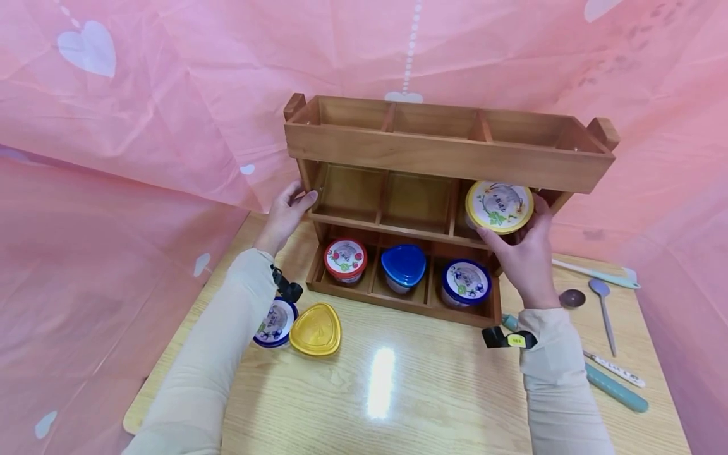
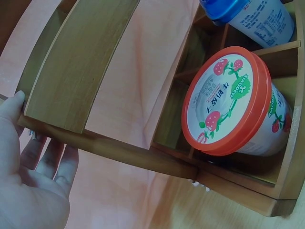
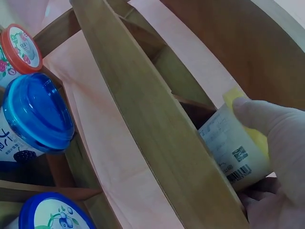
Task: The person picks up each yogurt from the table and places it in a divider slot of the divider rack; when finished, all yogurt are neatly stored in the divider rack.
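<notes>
A three-tier wooden rack (image 1: pixel 449 148) stands at the back of the table. My left hand (image 1: pixel 286 215) holds its left side at the middle tier, thumb on one side of the wood and fingers on the other. My right hand (image 1: pixel 526 256) grips a yellow-lidded tub (image 1: pixel 499 207) at the right compartment of the middle tier; in the right wrist view its printed side sits partly behind the tier's front board. In the bottom tier are a red-lidded tub (image 1: pixel 345 259), a tub with a blue rounded-triangle lid (image 1: pixel 404 265) and a round dark-blue-lidded tub (image 1: pixel 466 283).
Left on the table are another dark-blue-lidded tub (image 1: pixel 275 322), partly hidden by my arm, and a tub with a gold rounded-triangle lid (image 1: pixel 316 330). To the right lie a brown scoop (image 1: pixel 572 298), a grey spoon (image 1: pixel 603 309) and teal-handled utensils (image 1: pixel 617 388). Pink cloth (image 1: pixel 170 126) hangs behind.
</notes>
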{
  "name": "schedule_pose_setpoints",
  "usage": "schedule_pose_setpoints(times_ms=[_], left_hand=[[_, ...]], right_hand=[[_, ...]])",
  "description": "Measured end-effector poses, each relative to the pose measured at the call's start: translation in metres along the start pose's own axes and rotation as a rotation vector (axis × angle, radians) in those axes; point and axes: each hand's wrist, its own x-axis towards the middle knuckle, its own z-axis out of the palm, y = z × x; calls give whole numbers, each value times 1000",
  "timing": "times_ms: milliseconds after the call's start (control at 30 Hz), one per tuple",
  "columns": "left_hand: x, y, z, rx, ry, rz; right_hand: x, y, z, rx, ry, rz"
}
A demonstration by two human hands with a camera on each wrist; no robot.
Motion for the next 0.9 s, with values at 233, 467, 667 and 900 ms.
schedule_pose_setpoints(times_ms=[233,467,667,900], left_hand=[[0,0,0,6,5,7],[1,-1,2,13,0,-12],[2,-1,2,7,-1,-8],[1,-1,2,12,4,0]], right_hand=[[1,-1,-2,-71,-28,9],[2,1,-4,-39,-33,-16],[-3,-3,-9,4,-51,-7],[-19,-11,-18,-35,-63,24]])
